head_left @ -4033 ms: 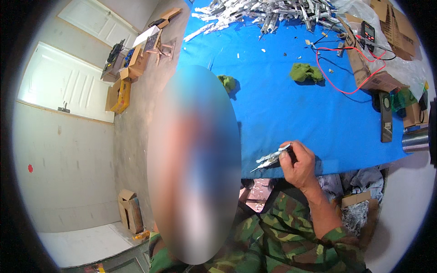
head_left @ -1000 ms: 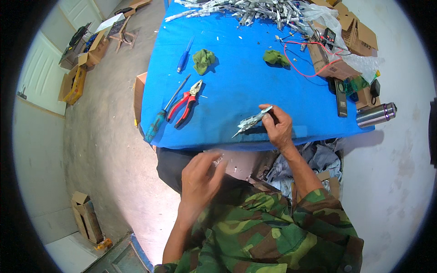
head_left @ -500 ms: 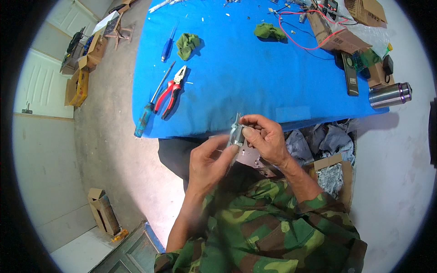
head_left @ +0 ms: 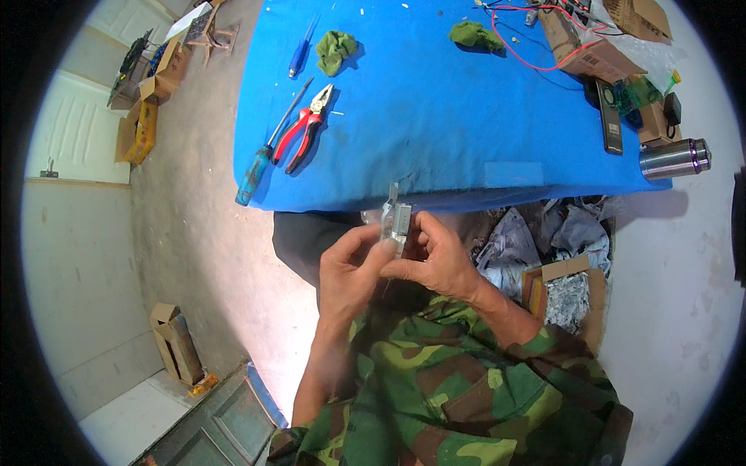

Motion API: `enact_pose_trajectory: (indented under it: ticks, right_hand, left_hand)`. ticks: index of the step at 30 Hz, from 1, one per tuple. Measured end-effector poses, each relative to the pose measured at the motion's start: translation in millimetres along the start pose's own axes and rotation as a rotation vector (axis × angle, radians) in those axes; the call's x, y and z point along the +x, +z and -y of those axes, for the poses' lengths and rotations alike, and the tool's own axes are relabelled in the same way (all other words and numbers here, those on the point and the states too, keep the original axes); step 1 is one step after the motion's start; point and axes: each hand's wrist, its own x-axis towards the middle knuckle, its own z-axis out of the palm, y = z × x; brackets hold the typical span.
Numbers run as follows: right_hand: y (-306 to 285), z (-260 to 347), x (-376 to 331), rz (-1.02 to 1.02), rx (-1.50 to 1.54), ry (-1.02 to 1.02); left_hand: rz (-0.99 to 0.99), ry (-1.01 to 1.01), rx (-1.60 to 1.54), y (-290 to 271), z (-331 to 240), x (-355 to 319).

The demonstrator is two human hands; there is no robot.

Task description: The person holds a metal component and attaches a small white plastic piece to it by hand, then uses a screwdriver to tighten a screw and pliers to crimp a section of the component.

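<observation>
Just off the table's near edge, both hands hold a small grey boxy metal part (head_left: 402, 219). A thin, pale, see-through strip (head_left: 388, 213) stands beside its left side; whether the two are joined I cannot tell. My left hand (head_left: 348, 268) is closed on the lower end, with its thumb across the front. From the right, my right hand (head_left: 437, 260) grips with bent fingers behind the part, its thumb reaching under toward the left thumb. The fingers partly hide the part's lower end.
On the blue-covered table (head_left: 404, 116) lie red-black pliers (head_left: 305, 128), a turquoise-handled screwdriver (head_left: 255, 174), a blue screwdriver (head_left: 299, 58) and two green cloths (head_left: 336, 52). A steel flask (head_left: 674, 159) lies at the right edge. Below stands a carton (head_left: 567, 303) of scraps.
My right hand has shifted from the part's upper end to its lower end, thumb now near the left one. The part has turned, showing a flat grey face. The whole view has shifted slightly.
</observation>
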Motion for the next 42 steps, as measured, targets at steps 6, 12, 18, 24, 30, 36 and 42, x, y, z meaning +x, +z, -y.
enact_pose_trajectory:
  ticks: [6, 12, 18, 24, 30, 36, 42]
  right_hand:
    - [10, 10, 2, 0.025, -0.039, 0.029]
    - [16, -4, 4, -0.054, -0.226, -0.078]
    - [15, 7, 3, -0.020, -0.286, -0.043]
    - [16, 18, 4, 0.099, -0.133, 0.155]
    - [17, 27, 4, 0.138, 0.012, 0.292]
    - [1, 23, 6, 0.243, 0.155, 0.335]
    - [-3, 30, 4, 0.267, 0.296, 0.458]
  left_hand:
    - [0.078, -0.045, -0.106, -14, -3, -4]
    - [0.006, 0.056, 0.000, -11, 6, -6]
    - [0.024, 0.263, 0.444, -13, -10, -7]
    - [0.047, 0.318, 0.664, -27, -12, -10]
    - [0.108, 0.360, 0.650, -33, -20, -8]
    - [0.177, 0.359, 0.736, -39, -31, -9]
    - [0.239, 0.332, 0.719, -50, -36, -9]
